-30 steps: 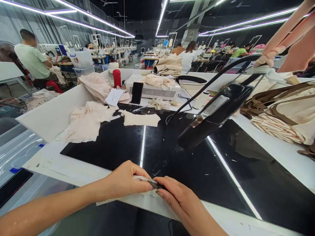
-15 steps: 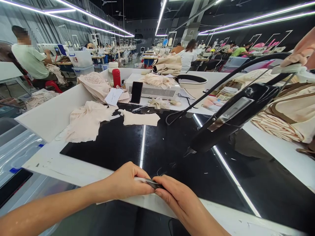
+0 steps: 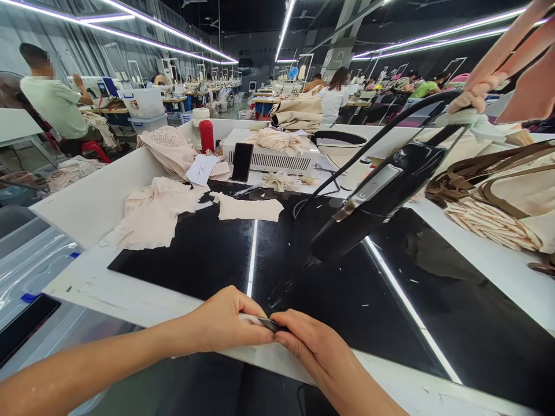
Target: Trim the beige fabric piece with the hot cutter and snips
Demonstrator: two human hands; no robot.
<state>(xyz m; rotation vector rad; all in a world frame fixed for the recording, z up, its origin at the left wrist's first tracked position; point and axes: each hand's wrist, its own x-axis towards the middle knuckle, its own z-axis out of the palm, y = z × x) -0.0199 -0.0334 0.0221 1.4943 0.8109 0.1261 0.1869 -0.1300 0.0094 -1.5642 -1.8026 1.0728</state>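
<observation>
- Rows of sewing machines under strip lights spread beyond the glossy black board [image 3: 286,254], which lies on a white table [image 3: 87,289].
- White paper [image 3: 202,169], past the board's far left part, bears printed lines too small to read; a label on the clear bin [image 3: 142,101], well beyond the board to the left, is illegible too.
- Slim tool [image 3: 269,325], held over the board's near edge: white at one end, then flat and grey — its far end is covered by fingers.
- Left hand [image 3: 225,320], at that edge: thumb and curled fingers clamped on the white end.
- Right hand [image 3: 312,341], beside it: thumb and forefinger pinched on the grey end.
- Black device [image 3: 373,196] with a silver plate hangs tilted above the board, tied to peach cloth [image 3: 498,69].
- Pale cloth piece [image 3: 249,208] lies on the board's far part; a phone [image 3: 241,163] stands just behind.
</observation>
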